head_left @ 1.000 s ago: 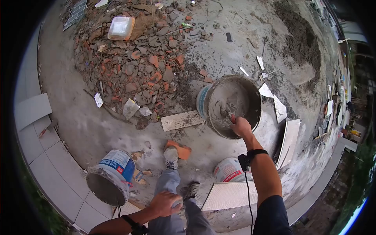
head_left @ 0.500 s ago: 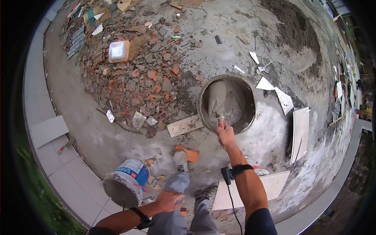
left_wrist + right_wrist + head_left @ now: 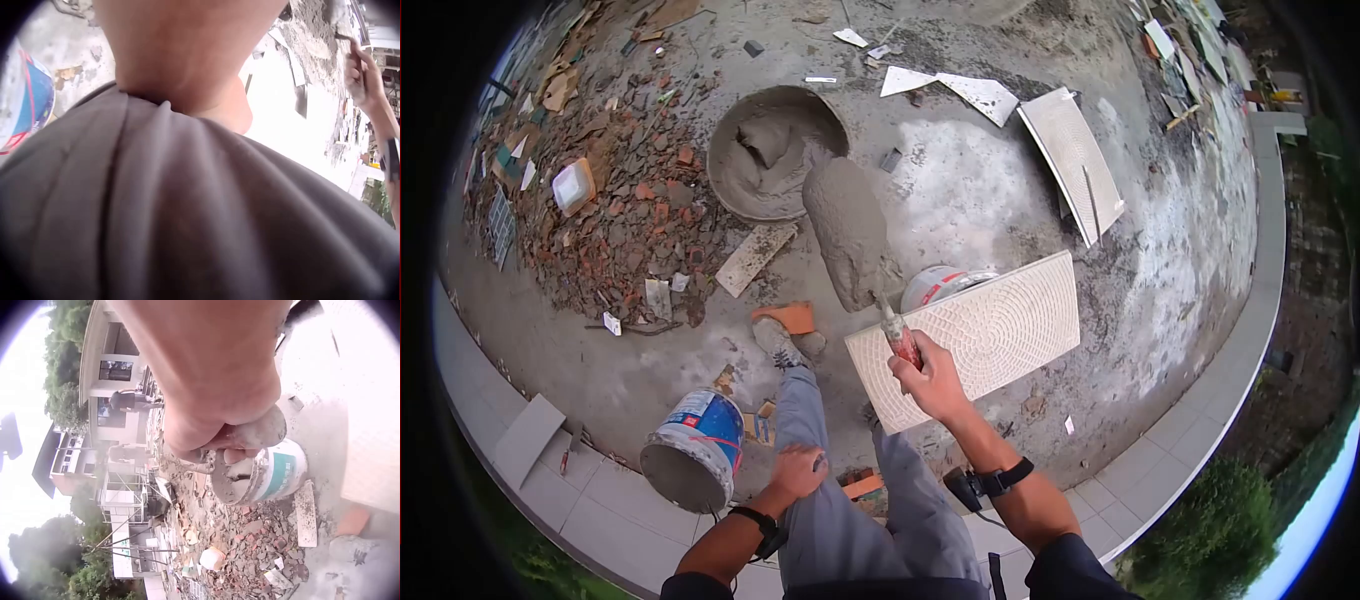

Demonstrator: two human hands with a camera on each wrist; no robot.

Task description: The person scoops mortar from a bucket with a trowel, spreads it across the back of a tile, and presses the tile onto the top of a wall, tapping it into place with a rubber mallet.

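My right hand (image 3: pixel 935 385) grips the red handle of a trowel (image 3: pixel 899 336). A long heap of wet grey mortar (image 3: pixel 845 230) covers its blade. Beneath the handle, in the head view, is a pale tile (image 3: pixel 990 345) with its ridged face up, leaning over a white bucket (image 3: pixel 945 283) with a red label. A large bucket (image 3: pixel 718 165) holding more mortar stands beyond the blade's tip. My left hand (image 3: pixel 800 470) rests on the knee of the grey trousers (image 3: pixel 187 200), loosely bent and holding nothing; in the left wrist view its fingers are mostly hidden.
Broken brick rubble (image 3: pixel 630 225) spreads at the left. A blue-and-white bucket (image 3: pixel 700 430) stands near the left leg, and a brick (image 3: pixel 785 318) lies by the foot. Another tile (image 3: pixel 1075 160) leans at the right. A person (image 3: pixel 128 400) stands in the background of the right wrist view.
My right hand has lifted the trowel out of the large bucket with mortar on it and brought it back over the ridged tile. The left hand stays on the knee; the head view has turned right.
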